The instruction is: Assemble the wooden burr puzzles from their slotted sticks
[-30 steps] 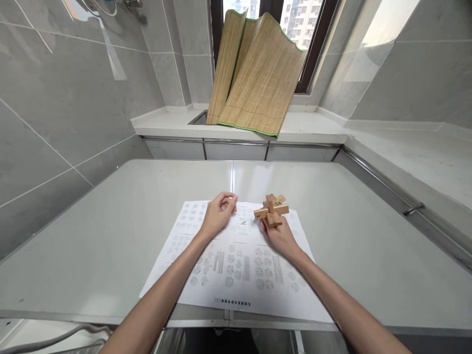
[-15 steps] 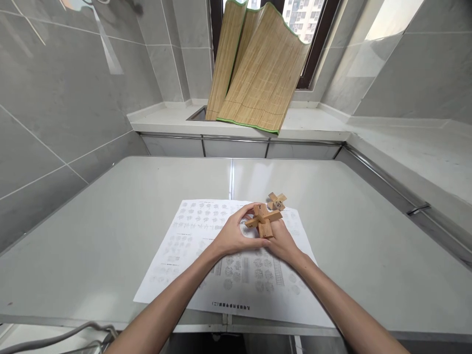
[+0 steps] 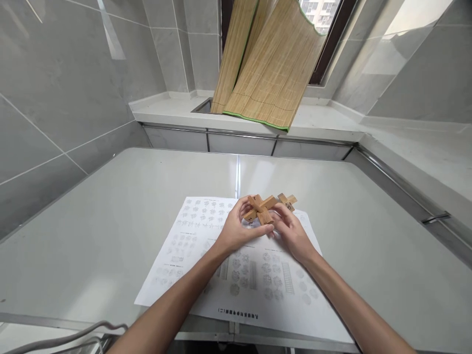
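A wooden interlocking cross puzzle (image 3: 260, 208) is held just above a printed instruction sheet (image 3: 206, 246) on the grey table (image 3: 110, 216). My left hand (image 3: 236, 231) curls round the puzzle from the left, fingers and thumb pinching its bars. My right hand (image 3: 291, 233) grips it from the right with bent fingers. A second, smaller wooden puzzle (image 3: 288, 200) rests on the sheet's far edge, just behind my right hand.
A rolled bamboo mat (image 3: 265, 64) leans against the window at the back ledge (image 3: 177, 113). Tiled walls close in on the left and right. A grey cable (image 3: 66, 337) loops below the table's near left edge.
My left hand moved from the sheet to the puzzle and took hold of it. Both hands now grip the puzzle, turned slightly. The camera has shifted a little.
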### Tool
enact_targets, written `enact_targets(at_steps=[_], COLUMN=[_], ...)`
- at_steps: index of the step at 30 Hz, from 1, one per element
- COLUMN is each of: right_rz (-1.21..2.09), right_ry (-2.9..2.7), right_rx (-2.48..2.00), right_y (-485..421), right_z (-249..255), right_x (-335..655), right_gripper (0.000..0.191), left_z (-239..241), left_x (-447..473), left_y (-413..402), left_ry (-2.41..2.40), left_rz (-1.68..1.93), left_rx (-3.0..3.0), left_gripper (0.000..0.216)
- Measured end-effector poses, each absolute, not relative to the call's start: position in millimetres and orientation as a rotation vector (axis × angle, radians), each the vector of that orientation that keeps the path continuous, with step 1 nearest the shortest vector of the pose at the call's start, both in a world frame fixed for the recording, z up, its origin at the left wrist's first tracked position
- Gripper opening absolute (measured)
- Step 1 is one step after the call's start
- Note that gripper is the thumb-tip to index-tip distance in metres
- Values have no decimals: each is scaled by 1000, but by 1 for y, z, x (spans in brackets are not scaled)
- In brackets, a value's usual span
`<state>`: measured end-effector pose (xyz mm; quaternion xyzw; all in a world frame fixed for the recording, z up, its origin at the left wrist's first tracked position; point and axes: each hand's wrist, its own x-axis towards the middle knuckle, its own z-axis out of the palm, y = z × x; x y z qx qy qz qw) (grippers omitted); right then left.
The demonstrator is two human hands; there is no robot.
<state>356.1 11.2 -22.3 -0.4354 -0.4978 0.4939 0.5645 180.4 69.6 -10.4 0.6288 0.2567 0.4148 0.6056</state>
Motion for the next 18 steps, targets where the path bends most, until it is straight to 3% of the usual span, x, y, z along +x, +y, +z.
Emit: enact_targets(at_steps=[7,18], right_rz=[963,938], right_ry=[-1081,-1016], right_rx=[-1117,-1207], right_y=[14,14], right_z=[-30,-29], right_x=[364,365], right_gripper=[29,31], left_z=[-13,-9], left_x=[180,182], left_y=[65,54], left_ry=[662,743], left_rz=[953,936], left_rx=[1442,1534], left_gripper=[77,79])
